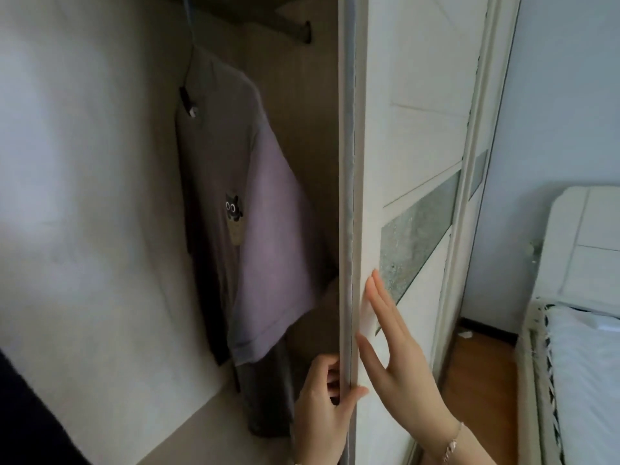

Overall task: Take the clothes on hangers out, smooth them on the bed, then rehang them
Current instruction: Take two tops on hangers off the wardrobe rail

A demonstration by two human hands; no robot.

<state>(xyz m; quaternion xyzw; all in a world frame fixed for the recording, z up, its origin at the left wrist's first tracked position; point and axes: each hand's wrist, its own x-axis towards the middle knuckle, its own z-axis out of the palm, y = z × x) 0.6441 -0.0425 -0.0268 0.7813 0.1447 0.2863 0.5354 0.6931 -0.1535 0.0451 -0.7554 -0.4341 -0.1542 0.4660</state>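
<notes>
Inside, one shirt (268, 250) hangs; left hand (322, 407) grips door edge (347, 196), right hand (399, 360) presses flat

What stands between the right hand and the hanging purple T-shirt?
Head view: the wardrobe door edge, gripped by the left hand, separates the right hand, flat on its front, from the T-shirt.

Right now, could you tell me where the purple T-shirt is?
The purple T-shirt hangs inside the wardrobe, centre-left in the head view, just left of the sliding door.
</notes>
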